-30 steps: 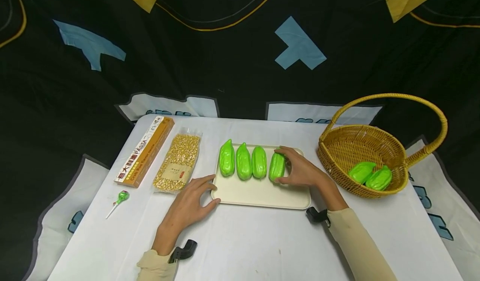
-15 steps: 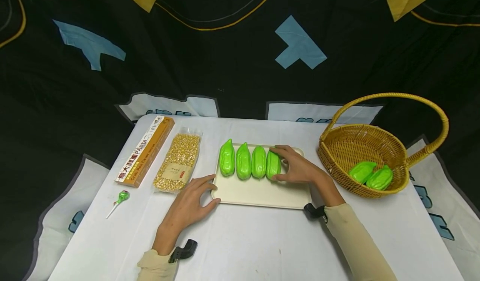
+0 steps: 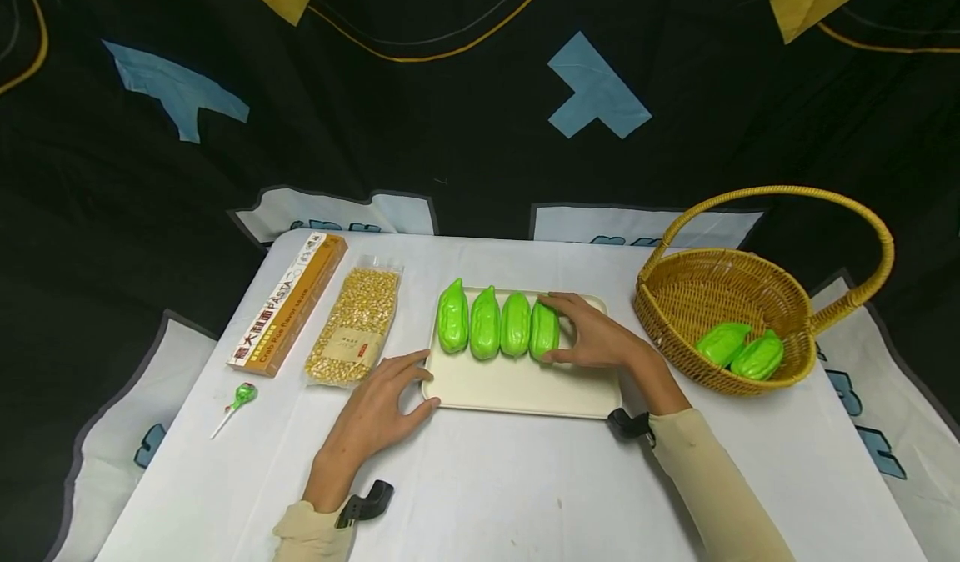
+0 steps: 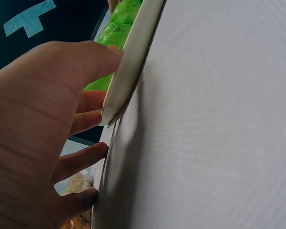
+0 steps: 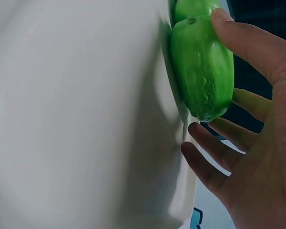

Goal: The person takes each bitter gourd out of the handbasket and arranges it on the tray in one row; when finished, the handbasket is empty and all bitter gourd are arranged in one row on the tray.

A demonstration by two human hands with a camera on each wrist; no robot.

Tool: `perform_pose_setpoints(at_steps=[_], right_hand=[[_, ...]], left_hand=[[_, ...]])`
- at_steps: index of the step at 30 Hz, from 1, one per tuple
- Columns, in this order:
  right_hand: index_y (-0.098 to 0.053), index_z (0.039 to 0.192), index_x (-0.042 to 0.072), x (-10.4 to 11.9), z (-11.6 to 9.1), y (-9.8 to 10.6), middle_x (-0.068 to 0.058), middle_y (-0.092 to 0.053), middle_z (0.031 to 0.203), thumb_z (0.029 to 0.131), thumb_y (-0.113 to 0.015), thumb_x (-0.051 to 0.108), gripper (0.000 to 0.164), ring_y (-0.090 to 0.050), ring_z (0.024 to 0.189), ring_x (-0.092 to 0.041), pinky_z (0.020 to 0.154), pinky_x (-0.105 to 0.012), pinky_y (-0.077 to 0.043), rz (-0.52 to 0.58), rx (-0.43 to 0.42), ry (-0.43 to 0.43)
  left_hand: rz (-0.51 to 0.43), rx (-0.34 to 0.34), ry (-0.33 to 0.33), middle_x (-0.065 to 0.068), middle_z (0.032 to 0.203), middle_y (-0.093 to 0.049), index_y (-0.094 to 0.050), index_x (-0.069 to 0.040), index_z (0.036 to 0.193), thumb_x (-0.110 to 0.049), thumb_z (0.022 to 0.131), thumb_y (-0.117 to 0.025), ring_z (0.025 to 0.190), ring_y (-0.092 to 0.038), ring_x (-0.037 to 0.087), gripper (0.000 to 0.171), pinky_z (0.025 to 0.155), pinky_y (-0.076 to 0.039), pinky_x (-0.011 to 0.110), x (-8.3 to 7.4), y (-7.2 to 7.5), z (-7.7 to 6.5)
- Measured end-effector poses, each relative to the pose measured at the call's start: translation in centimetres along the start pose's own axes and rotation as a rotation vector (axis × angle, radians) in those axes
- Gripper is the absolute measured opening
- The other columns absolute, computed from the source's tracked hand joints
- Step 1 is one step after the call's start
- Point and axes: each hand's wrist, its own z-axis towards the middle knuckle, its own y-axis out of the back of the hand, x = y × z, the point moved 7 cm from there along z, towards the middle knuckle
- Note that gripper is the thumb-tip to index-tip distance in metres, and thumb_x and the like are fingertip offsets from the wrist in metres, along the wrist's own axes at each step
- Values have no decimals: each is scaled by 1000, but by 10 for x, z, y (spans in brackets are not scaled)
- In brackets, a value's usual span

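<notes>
On a cream tray [image 3: 517,391] lie several glossy green ribbed gourds [image 3: 485,328] in a row side by side. My right hand [image 3: 596,333] holds the rightmost gourd [image 3: 543,333], thumb at its near end and index finger at its far end. In the right wrist view the thumb presses on the green gourd [image 5: 202,71], while the lower fingers spread loosely beside it. My left hand [image 3: 381,403] rests with relaxed fingers around the tray's near left corner. The left wrist view has its thumb against the tray rim [image 4: 128,67].
A wicker basket [image 3: 652,320] with a tall handle stands on the right, two green gourds [image 3: 757,355] inside. At left lie a pasta box [image 3: 288,303], a clear bag of corn kernels [image 3: 356,324] and a lollipop [image 3: 243,395]. A black curtain hangs behind the white table [image 3: 480,495].
My right hand has slid the rightmost gourd left, up close to its neighbour in the row; in the last half second it has hardly moved. The left hand stays at the tray corner.
</notes>
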Motion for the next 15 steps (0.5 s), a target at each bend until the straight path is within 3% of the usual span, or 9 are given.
perform_pose_setpoints(at_steps=[6, 15], right_hand=[[-40, 166, 13, 1, -5, 5, -20, -34, 171, 85, -90, 51, 104, -34, 157, -43, 126, -66, -34, -24, -21, -1], [-40, 166, 12, 9, -22, 24, -19, -34, 171, 87, -91, 42, 99, -39, 155, -43, 124, -65, -38, -21, -91, 15]], left_hand=[[3, 4, 2, 6, 153, -63, -77, -15, 115, -37, 92, -87, 139, -60, 30, 34, 121, -47, 51, 0, -1, 0], [2, 6, 8, 6, 154, -62, -77, -15, 115, -37, 91, -87, 139, -59, 30, 34, 119, -49, 50, 0, -1, 0]])
